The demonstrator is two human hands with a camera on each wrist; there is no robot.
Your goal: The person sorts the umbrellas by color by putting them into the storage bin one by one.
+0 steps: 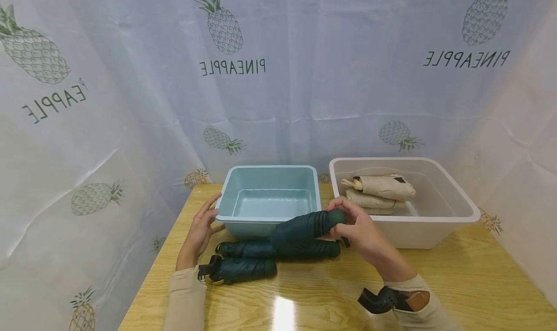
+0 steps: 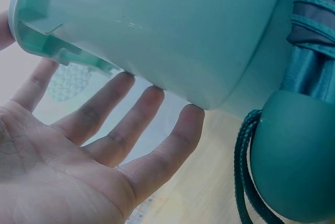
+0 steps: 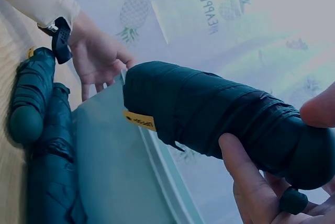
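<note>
My right hand point(image 1: 359, 229) holds a folded dark green umbrella point(image 1: 300, 227) by its rounded handle end, thumb on one side and fingers on the other. The umbrella slants across the front rim of a light blue bin point(image 1: 270, 227); a yellow tag point(image 3: 140, 120) hangs at its far end in the right wrist view. At the bin's left side is my left hand point(image 1: 202, 229), its extended fingers point(image 2: 186, 130) touching the outer wall near the rim. Below the held umbrella lie a longer dark green umbrella point(image 1: 252, 248) and a shorter one point(image 1: 250, 270), closed, on the table.
A larger white bin point(image 1: 404, 218) stands to the right, with folded beige umbrellas point(image 1: 387, 187) on its left side. Both bins sit toward the back of the wooden table point(image 1: 326, 292). A pineapple-print curtain point(image 1: 304, 103) surrounds the table's back and sides.
</note>
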